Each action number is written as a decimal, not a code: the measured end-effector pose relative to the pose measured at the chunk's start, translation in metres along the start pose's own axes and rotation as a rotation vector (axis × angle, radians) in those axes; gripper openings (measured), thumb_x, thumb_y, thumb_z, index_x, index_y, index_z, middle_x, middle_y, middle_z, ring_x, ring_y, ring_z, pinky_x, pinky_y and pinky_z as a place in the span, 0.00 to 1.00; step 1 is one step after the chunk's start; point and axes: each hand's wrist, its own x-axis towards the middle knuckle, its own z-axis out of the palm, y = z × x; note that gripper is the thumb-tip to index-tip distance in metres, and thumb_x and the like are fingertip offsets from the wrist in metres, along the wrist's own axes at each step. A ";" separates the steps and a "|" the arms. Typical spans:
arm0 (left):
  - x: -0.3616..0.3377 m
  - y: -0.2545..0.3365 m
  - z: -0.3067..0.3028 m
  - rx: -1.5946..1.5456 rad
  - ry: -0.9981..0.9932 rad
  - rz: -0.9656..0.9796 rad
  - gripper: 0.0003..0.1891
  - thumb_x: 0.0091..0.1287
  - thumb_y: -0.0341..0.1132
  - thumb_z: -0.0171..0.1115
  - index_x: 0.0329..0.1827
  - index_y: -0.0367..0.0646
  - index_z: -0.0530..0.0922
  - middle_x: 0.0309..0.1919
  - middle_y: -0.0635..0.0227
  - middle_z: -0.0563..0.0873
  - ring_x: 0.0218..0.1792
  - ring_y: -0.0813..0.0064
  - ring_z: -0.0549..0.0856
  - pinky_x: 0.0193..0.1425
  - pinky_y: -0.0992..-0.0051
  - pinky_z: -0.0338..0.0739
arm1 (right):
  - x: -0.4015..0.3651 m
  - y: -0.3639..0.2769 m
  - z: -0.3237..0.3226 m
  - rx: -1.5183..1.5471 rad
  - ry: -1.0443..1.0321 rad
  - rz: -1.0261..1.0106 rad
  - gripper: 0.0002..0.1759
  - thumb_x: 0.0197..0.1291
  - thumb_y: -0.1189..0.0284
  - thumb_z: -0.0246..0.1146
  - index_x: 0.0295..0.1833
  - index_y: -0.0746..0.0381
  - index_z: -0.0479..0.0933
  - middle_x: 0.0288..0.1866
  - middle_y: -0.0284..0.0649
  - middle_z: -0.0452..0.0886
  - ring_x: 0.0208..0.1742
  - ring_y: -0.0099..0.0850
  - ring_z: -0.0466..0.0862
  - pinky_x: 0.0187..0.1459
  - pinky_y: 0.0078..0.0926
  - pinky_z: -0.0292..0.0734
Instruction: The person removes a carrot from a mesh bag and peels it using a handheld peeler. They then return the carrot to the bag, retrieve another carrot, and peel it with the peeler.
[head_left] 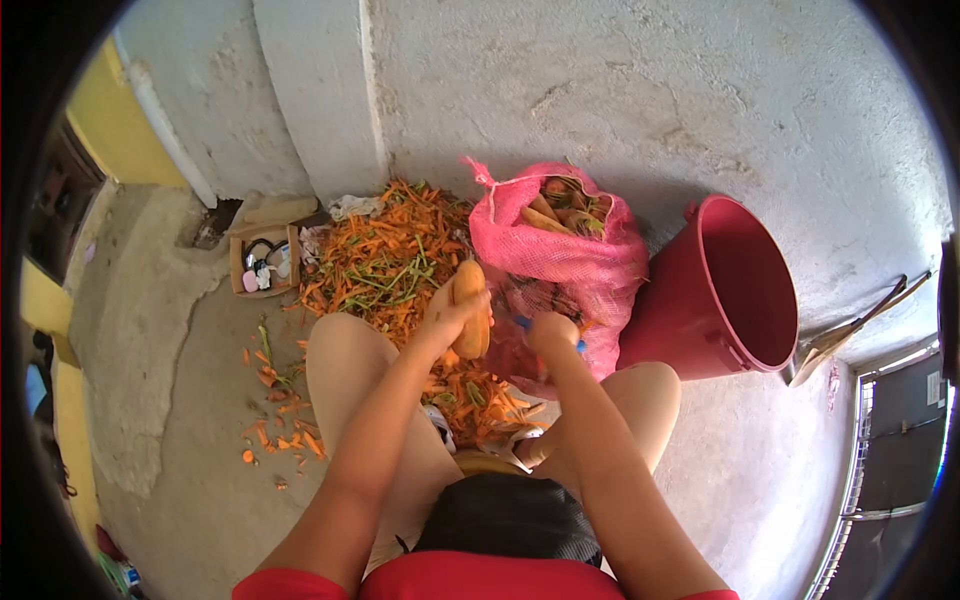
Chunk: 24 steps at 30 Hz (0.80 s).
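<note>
My left hand [447,318] is wrapped around a thick orange carrot [470,290], held upright above the space between my knees. To its right, my right hand [553,332] is closed on a blue-handled tool [581,346]; its working end is hidden. The two hands are apart, with the tool clear of the carrot. Behind them a large heap of carrot peelings [385,262] with green stalks spreads over the floor, and more peelings lie between my feet. Close beyond my right hand stands a pink mesh sack [555,255], its mouth open on unpeeled carrots [575,205].
A big red bucket [655,325] leans at the right of the sack. Against the wall beyond it rests a long-handled tool [850,330]. At the left, a small cardboard box [238,268] holds odds and ends. Scattered peelings [300,440] lie on the concrete floor.
</note>
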 end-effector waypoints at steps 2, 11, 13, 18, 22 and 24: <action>0.000 -0.005 -0.008 -0.045 0.006 0.003 0.22 0.54 0.46 0.62 0.40 0.40 0.65 0.31 0.60 0.76 0.32 0.69 0.79 0.31 0.68 0.76 | 0.009 0.030 0.012 0.010 0.030 0.059 0.16 0.50 0.64 0.53 0.39 0.61 0.78 0.42 0.47 0.79 0.45 0.39 0.79 0.44 0.33 0.74; 0.013 -0.016 -0.027 -0.696 0.267 -0.326 0.21 0.58 0.49 0.54 0.42 0.41 0.67 0.30 0.62 0.74 0.34 0.64 0.78 0.39 0.62 0.75 | 0.023 0.030 0.036 0.513 0.243 0.031 0.16 0.51 0.64 0.55 0.33 0.68 0.76 0.28 0.53 0.77 0.33 0.44 0.78 0.34 0.37 0.71; 0.011 -0.015 -0.019 -0.672 0.253 -0.386 0.20 0.60 0.50 0.51 0.41 0.40 0.68 0.31 0.62 0.75 0.35 0.64 0.78 0.40 0.61 0.75 | 0.019 0.016 0.032 0.750 0.357 -0.033 0.19 0.51 0.61 0.58 0.28 0.70 0.75 0.17 0.50 0.74 0.21 0.37 0.77 0.27 0.34 0.69; 0.005 -0.022 -0.012 -0.697 0.136 -0.343 0.19 0.62 0.50 0.50 0.39 0.40 0.70 0.30 0.62 0.77 0.32 0.65 0.79 0.38 0.62 0.76 | 0.002 -0.007 -0.004 1.276 0.453 0.015 0.16 0.52 0.65 0.61 0.20 0.65 0.71 0.13 0.29 0.65 0.15 0.18 0.62 0.18 0.22 0.57; 0.007 -0.020 -0.012 -0.703 0.152 -0.309 0.20 0.60 0.51 0.54 0.40 0.41 0.71 0.30 0.63 0.77 0.32 0.68 0.79 0.37 0.65 0.78 | -0.011 -0.014 -0.025 1.394 0.489 0.029 0.17 0.53 0.64 0.60 0.19 0.62 0.68 0.12 0.27 0.61 0.15 0.17 0.59 0.18 0.21 0.54; 0.004 -0.016 -0.009 -0.675 0.107 -0.327 0.21 0.58 0.52 0.55 0.41 0.41 0.71 0.30 0.63 0.77 0.32 0.68 0.80 0.35 0.67 0.78 | -0.014 -0.017 -0.028 1.461 0.502 0.021 0.18 0.54 0.64 0.60 0.18 0.61 0.65 0.12 0.27 0.60 0.15 0.17 0.58 0.18 0.21 0.54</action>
